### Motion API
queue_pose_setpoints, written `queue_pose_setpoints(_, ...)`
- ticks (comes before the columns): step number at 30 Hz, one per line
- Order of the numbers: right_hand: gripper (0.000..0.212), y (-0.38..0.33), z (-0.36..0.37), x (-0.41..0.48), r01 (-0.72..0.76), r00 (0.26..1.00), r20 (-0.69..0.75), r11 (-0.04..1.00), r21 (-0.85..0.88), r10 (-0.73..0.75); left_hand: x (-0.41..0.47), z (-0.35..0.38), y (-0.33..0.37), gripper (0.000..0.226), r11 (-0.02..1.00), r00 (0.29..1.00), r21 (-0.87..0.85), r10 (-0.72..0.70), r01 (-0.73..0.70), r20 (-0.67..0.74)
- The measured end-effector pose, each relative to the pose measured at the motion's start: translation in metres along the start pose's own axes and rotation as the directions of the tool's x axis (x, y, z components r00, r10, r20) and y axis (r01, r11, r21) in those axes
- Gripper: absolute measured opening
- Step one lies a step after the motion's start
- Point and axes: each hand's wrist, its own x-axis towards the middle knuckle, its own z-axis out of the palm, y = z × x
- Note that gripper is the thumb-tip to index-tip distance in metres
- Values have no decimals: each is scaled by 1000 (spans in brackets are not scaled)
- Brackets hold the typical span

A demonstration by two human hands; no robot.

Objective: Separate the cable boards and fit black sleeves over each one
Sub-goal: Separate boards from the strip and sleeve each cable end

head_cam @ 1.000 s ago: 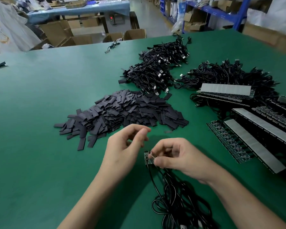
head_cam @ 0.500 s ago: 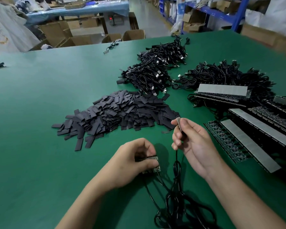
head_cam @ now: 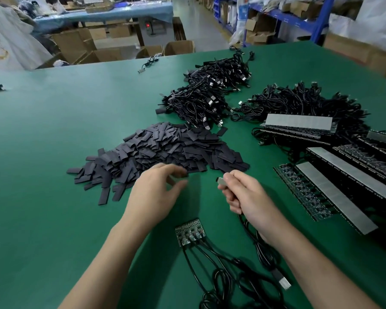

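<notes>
Through the head camera I am watching the sleeving step getting under way. The right hand [head_cam: 247,197] is pinching a single board [head_cam: 221,180] between thumb and fingertips, its grip closed tight on it. The board's cable [head_cam: 257,244] is trailing down under the wrist to a USB plug [head_cam: 284,283] on the green surface [head_cam: 42,175].

The left hand [head_cam: 158,192] is reaching over the near edge of the sleeve pile [head_cam: 165,150]. Its thumb and fingers are standing apart and lightly curved. The tips are blurring, but I am seeing nothing gripped between them.

The strip of boards [head_cam: 189,231] is lying flat on the surface between my forearms, nothing touching it, with its cables looping toward me.

As I am judging it, the next move is calling for the left hand to pick one sleeve clear of its neighbours. It then has to open the sleeve's mouth and bring it to the board, while the right hand is keeping the board end steady and pointed at it.

Against half a second ago, the left hand is no longer holding the strip of boards, which is now resting on the surface. That hand has travelled forward to the pile. The right hand is keeping hold of the same board, held a little lower.
</notes>
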Motion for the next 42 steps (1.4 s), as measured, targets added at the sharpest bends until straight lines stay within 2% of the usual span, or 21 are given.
queue_pose_setpoints(3, 36, 2, 2, -1, 60, 998, 5, 996, -60, -60, 18, 12, 5, 25, 1000, 991, 29, -3, 7, -135)
queue_pose_setpoints(6, 39, 3, 2, -1, 87, 996, 17, 993, -81, -86, 33, 24, 13, 26, 995, 987, 84, 61, -48, -151)
queue_pose_setpoints(11, 29, 3, -1, -1, 55, 997, 49, 997, -53, -53, 48, 33, 19, 20, 949, 979, 253, 199, -186, -29)
queue_pose_setpoints(14, 19, 2, -1, 0, 43, 998, 44, 999, -18, -42, 53, 31, 18, 24, 908, 960, 311, 272, -279, 67)
queue_pose_setpoints(18, 20, 5, 1, 1, 51, 998, 27, 998, -28, -51, 62, 24, 13, 33, 859, 914, 319, 347, -400, 212)
queue_pose_setpoints(24, 20, 7, 2, 2, 53, 999, 6, 999, -2, -53, 76, 21, 21, 23, 827, 880, 317, 395, -465, 264)
queue_pose_setpoints(27, 18, 6, 1, 2, 63, 998, -8, 997, 42, -63, 74, 20, 18, 22, 840, 872, 241, 446, -486, 201)
queue_pose_setpoints(30, 20, 4, 0, 1, 88, 996, -25, 992, 88, -86, 59, 23, 17, 18, 915, 914, -20, 403, -403, 40)
queue_pose_setpoints(32, 25, 3, 0, 1, 88, 996, -29, 991, 98, -86, 43, 24, 17, 16, 917, 937, -195, 348, -348, -34)
queue_pose_setpoints(42, 27, 3, 3, -3, 107, 991, 82, 994, -26, -105, -29, 20, 5, 20, 876, 983, -447, 153, -181, -99)
